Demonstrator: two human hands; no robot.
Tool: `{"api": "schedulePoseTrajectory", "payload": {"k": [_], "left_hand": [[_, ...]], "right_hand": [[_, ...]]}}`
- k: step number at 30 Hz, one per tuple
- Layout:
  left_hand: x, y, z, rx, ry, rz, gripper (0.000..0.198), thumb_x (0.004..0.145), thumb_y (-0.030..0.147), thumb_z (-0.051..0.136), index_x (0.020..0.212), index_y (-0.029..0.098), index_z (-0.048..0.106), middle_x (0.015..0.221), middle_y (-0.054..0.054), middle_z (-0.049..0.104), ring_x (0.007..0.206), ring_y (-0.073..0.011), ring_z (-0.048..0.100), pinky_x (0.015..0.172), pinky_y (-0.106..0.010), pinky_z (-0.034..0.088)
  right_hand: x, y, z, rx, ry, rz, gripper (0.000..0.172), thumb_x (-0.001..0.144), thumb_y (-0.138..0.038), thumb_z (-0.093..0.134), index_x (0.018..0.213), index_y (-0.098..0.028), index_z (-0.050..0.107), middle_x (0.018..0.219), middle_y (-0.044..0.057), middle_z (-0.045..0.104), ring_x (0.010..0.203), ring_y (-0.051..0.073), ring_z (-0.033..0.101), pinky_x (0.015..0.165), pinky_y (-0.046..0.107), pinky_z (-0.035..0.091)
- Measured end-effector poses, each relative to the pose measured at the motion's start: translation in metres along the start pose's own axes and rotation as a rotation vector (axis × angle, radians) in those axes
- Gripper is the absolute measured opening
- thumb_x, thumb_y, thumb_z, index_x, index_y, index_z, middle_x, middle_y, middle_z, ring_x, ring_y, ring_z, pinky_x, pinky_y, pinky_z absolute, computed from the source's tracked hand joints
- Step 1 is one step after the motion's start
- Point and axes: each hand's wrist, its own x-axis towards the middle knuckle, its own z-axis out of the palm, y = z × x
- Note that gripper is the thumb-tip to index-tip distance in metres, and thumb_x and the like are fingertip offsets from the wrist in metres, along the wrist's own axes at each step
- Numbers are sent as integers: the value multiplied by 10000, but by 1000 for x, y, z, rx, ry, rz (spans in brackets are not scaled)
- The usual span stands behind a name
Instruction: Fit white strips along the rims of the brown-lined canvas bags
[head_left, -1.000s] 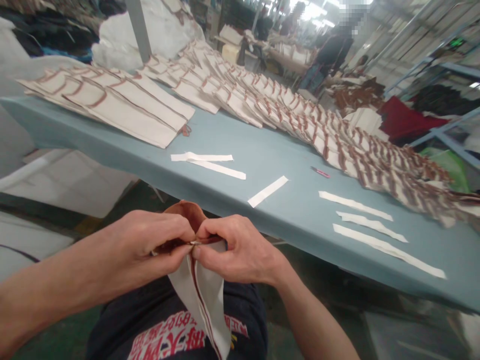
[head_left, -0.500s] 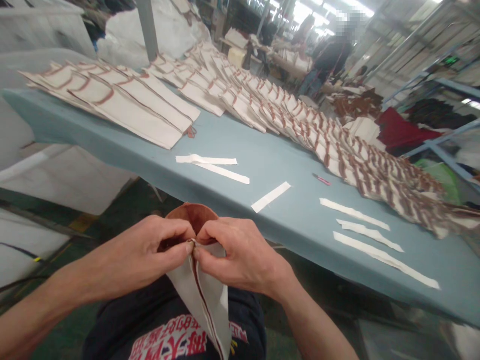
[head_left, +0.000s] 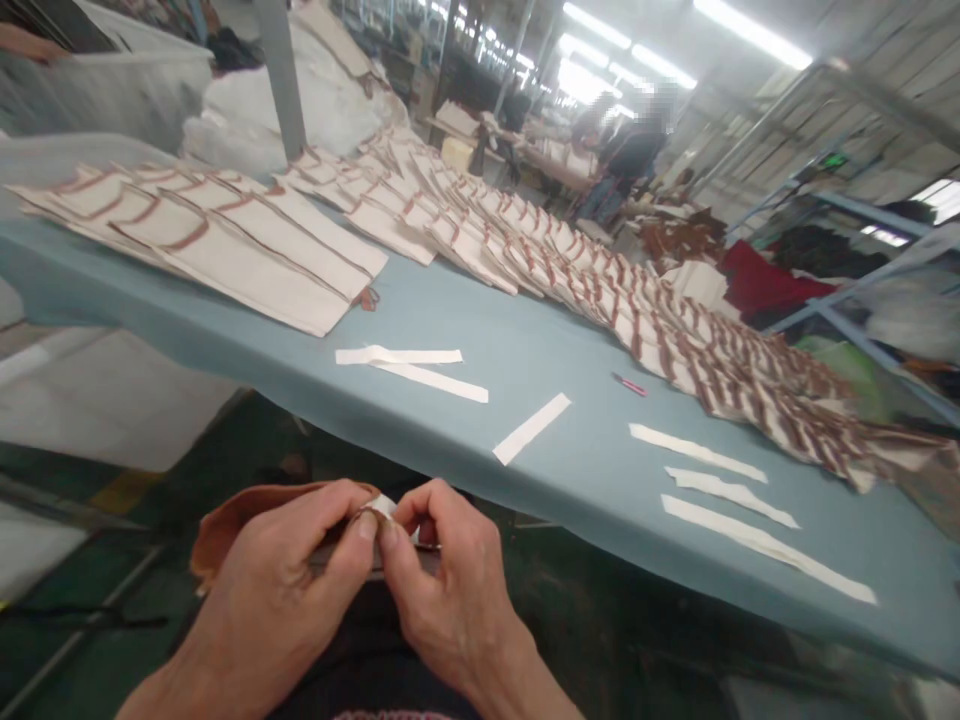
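Observation:
Between my two hands is a sewn fabric piece [head_left: 251, 507], brown on one side, with white cloth and a dark seam edge. My left hand [head_left: 289, 580] is closed, thumb and forefinger pinching the seam. Right beside it, my right hand [head_left: 450, 570] pinches the same edge, the two thumbs close together. The brown part sticks out left past my left hand; the rest of the piece is mostly hidden behind my hands. Both hands are held in front of my body, just off the near edge of the blue-green table [head_left: 420, 445].
White fabric strips [head_left: 532, 428] lie on the table, more strips [head_left: 765, 545] at the right. A small pink-handled tool [head_left: 628, 384] lies beyond them. Stacked cream pieces with brown trim [head_left: 247, 255] and a long overlapping row [head_left: 570, 260] cover the far side. A person [head_left: 626, 150] stands in the background.
The fabric piece has been turned: its white panel no longer hangs down before me, and the brown part now points left. Both hands sit lower in view, still pinching the seam.

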Motion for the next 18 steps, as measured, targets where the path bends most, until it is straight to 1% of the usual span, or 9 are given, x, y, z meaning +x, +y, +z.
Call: {"api": "schedulePoseTrajectory", "payload": {"k": [2, 4, 5, 7, 9, 11, 13, 16, 18], "left_hand": [[-4, -8, 10, 47, 12, -1, 354, 1082, 316, 567, 768, 291, 726, 720, 50, 795, 667, -174, 821, 591, -217, 582], [-10, -22, 21, 107, -28, -1, 336, 1126, 350, 561, 847, 293, 740, 768, 44, 817, 698, -194, 832, 591, -245, 581], [-13, -30, 27, 143, -2, -47, 351, 1161, 363, 515, 904, 291, 744, 822, 32, 837, 714, -209, 826, 630, -276, 585], [-18, -45, 38, 179, -12, -64, 335, 1189, 382, 477, 968, 296, 713, 875, 21, 834, 748, -233, 816, 706, -326, 579], [-19, -56, 47, 170, -37, -62, 300, 1191, 387, 477, 966, 305, 659, 838, 28, 793, 707, -239, 786, 718, -353, 557], [-18, -62, 52, 134, -52, -73, 300, 1197, 405, 481, 954, 308, 627, 780, 36, 751, 643, -236, 753, 688, -361, 542], [-15, -64, 56, 93, -52, -95, 345, 1220, 443, 461, 962, 302, 642, 762, 30, 744, 630, -237, 746, 661, -360, 539], [-9, -63, 59, 27, -67, -86, 431, 1252, 481, 436, 937, 293, 662, 729, 29, 721, 619, -220, 733, 652, -344, 540], [-4, -63, 61, -4, -78, -62, 453, 1265, 470, 423, 924, 296, 664, 733, 29, 720, 644, -209, 749, 667, -321, 555]], "right_hand": [[-3, 7, 8, 19, -21, 59, 209, 1026, -323, 681, 838, -250, 626, 744, -29, 706, 649, 156, 659, 639, 287, 434], [-5, 16, 16, 10, -24, 102, 201, 980, -326, 700, 825, -256, 593, 733, -33, 687, 641, 160, 641, 625, 292, 411], [-5, 22, 20, 8, -36, 126, 174, 950, -315, 713, 840, -261, 588, 736, -37, 684, 635, 162, 635, 618, 293, 411], [-5, 33, 26, 10, -79, 176, 134, 875, -255, 732, 909, -269, 604, 765, -41, 704, 631, 168, 643, 614, 292, 439], [-6, 43, 27, 22, -140, 210, 227, 802, -169, 726, 984, -270, 638, 837, -30, 756, 682, 183, 696, 650, 289, 500], [-6, 50, 23, 46, -190, 234, 287, 784, -122, 721, 1027, -269, 679, 922, -5, 806, 782, 204, 763, 713, 290, 557], [-4, 57, 15, 62, -207, 248, 246, 823, -139, 751, 1031, -265, 714, 964, 14, 831, 854, 222, 799, 768, 298, 591], [10, 67, 0, 30, -165, 236, 119, 887, -183, 762, 983, -249, 740, 910, 20, 826, 828, 222, 800, 784, 312, 594], [29, 74, -10, -1, -126, 187, 66, 930, -184, 713, 947, -239, 745, 862, 21, 813, 791, 214, 790, 765, 312, 582]]}}
